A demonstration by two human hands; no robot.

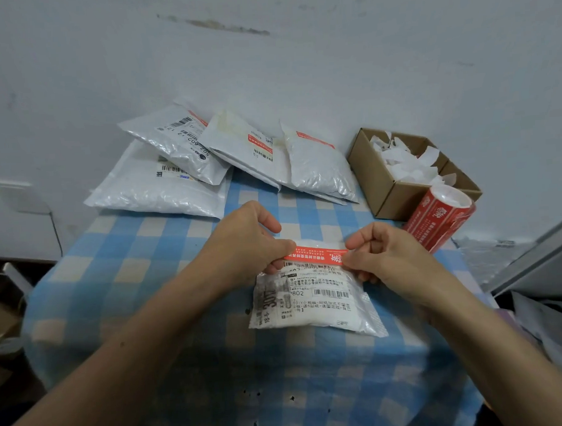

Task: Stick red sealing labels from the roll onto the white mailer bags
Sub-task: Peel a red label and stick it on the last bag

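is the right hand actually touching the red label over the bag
Touching. The head view shows the right hand pinching the right end of the red label, its thumb tip overlapping the red strip; the left hand pinches the other end.

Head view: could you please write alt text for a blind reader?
Left hand and right hand pinch a red sealing label over a white plastic mailer bag on a blue checked tablecloth. Behind lie labelled bags, a red label roll and a cardboard box.

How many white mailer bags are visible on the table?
5: one in front; at the back a large flat one, one lying on it, one in the middle, one rightmost. Others may hide beneath.
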